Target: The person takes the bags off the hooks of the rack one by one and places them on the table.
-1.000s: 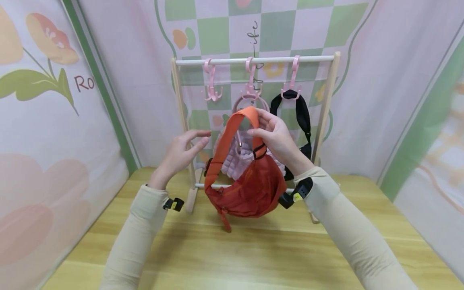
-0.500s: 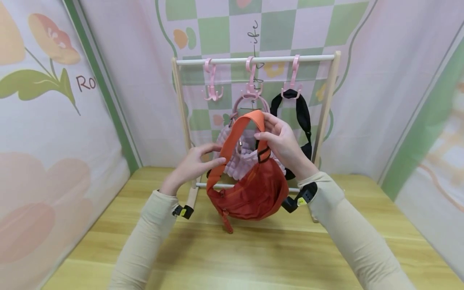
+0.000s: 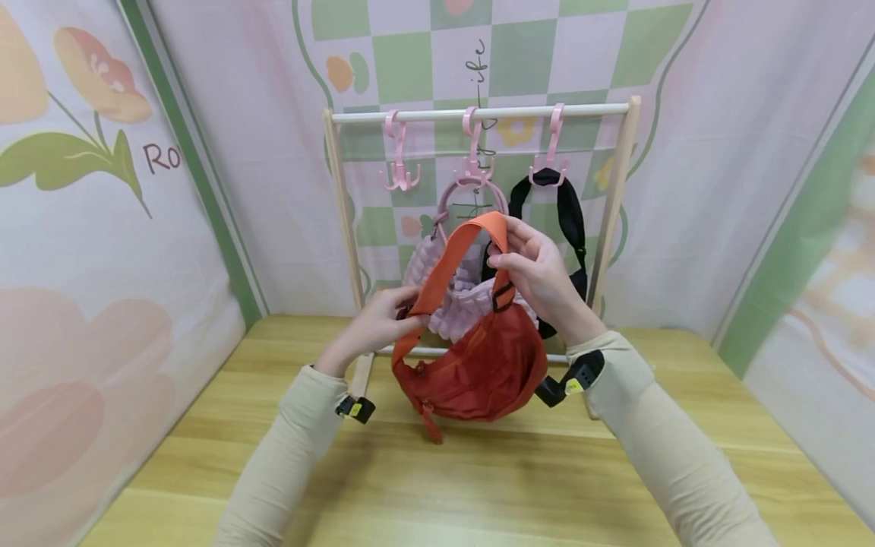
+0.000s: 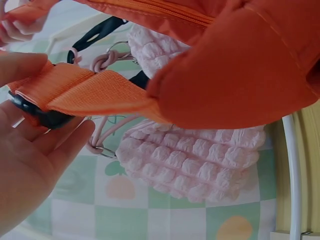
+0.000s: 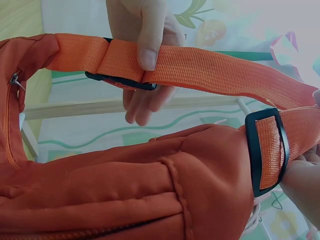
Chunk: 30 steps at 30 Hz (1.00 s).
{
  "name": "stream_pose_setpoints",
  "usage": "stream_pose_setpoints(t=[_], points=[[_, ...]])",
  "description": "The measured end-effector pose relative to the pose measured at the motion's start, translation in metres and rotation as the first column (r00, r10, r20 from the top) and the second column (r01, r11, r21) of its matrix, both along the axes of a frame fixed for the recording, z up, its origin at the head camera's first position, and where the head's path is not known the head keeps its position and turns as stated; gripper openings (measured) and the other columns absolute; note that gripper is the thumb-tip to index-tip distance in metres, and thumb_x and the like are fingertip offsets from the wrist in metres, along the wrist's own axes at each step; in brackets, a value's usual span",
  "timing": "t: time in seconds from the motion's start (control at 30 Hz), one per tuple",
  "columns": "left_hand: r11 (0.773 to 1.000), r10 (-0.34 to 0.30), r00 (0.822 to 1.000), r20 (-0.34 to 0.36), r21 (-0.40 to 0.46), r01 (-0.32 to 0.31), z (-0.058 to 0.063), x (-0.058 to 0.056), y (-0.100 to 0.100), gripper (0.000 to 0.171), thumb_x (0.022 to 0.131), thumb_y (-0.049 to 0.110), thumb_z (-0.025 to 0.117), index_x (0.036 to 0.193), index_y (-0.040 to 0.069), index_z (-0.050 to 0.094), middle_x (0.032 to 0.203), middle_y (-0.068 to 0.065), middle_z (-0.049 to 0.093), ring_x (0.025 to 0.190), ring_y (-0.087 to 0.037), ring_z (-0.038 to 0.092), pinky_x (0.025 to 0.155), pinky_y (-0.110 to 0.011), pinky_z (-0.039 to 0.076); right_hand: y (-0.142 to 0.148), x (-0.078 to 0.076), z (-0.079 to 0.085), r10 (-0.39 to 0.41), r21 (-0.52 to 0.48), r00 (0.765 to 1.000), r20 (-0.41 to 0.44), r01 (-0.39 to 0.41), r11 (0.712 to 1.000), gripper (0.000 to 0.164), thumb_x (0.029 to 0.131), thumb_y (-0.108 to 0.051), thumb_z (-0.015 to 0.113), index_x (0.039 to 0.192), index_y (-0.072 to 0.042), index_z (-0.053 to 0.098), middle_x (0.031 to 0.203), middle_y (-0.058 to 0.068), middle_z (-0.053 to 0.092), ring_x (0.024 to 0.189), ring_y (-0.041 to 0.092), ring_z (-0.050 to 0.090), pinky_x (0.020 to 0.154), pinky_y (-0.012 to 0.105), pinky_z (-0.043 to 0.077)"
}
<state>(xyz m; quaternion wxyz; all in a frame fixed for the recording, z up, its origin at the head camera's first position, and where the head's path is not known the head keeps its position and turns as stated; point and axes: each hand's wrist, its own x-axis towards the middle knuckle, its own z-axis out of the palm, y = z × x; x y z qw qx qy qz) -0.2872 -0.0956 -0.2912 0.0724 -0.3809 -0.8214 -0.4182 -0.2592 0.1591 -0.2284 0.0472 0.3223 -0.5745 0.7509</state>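
A red-orange waist bag (image 3: 478, 372) hangs in the air above the table by its orange strap (image 3: 447, 266). High on the strap, above a black slider (image 5: 267, 152), my right hand (image 3: 543, 277) pinches the webbing. My left hand (image 3: 376, 323) grips the strap's left side; its thumb lies on top and the fingers are behind, beside a black buckle (image 4: 42, 112). Behind the bag, a pale pink puffy handbag (image 4: 190, 157) hangs from the middle pink hook (image 3: 473, 156). It is partly hidden by the waist bag.
A rack with a white top rail (image 3: 478, 114) and wooden legs stands at the back of the wooden table (image 3: 437, 486). A black bag (image 3: 570, 220) hangs on the right pink hook (image 3: 552, 148). Nothing hangs from the left pink hook (image 3: 399, 156).
My left hand has come right and down from beside the bag and taken hold of the strap. My right hand and the bag have shifted slightly right and down.
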Motion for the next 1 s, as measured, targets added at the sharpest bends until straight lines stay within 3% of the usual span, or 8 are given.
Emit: stream_pose_setpoints(t=[0.3,0.5,0.83,1.0], points=[[0.999,-0.015,0.998,0.064,0.039,0.012,-0.003,-0.001,0.000,0.018,0.088,0.008,0.058,0.106,0.008,0.062,0.094,-0.010,0.068,0.077,-0.017,0.062,0.067,-0.031,0.054,0.004,0.001,-0.004,0.010,-0.057,1.000,0.012,-0.009,0.998,0.056,0.086,0.014,0.045,0.139,-0.001,0.036,0.109,0.001,0.058,0.084,0.012,0.051,0.073,0.019,0.049],[0.995,-0.010,0.996,0.089,0.099,0.001,-0.003,-0.001,-0.002,0.010,0.090,0.005,0.057,0.099,0.008,0.061,0.096,-0.005,0.070,0.081,-0.020,0.064,0.067,-0.030,0.054,0.008,0.002,-0.007,-0.005,-0.046,1.000,0.005,0.006,0.999,0.055,0.086,0.013,0.043,0.139,0.001,0.035,0.105,0.001,0.056,0.086,0.013,0.050,0.074,0.019,0.048],[0.991,0.042,0.989,0.139,0.121,-0.059,0.002,0.001,-0.005,0.016,0.092,0.006,0.057,0.106,-0.002,0.058,0.098,-0.016,0.068,0.082,-0.019,0.065,0.070,-0.031,0.054,0.014,0.002,-0.014,-0.010,-0.086,1.000,0.012,0.011,0.996,0.053,0.084,0.015,0.039,0.133,-0.003,0.042,0.105,-0.001,0.061,0.091,0.011,0.051,0.076,0.020,0.048],[0.987,0.053,0.985,0.162,0.143,-0.076,0.006,0.002,-0.008,0.015,0.092,0.003,0.057,0.107,0.002,0.057,0.096,-0.014,0.068,0.081,-0.021,0.066,0.068,-0.032,0.055,0.016,0.001,-0.016,-0.017,-0.073,1.000,0.011,0.018,0.997,0.050,0.085,0.014,0.038,0.131,-0.004,0.045,0.105,-0.001,0.061,0.087,0.013,0.051,0.074,0.021,0.045]])
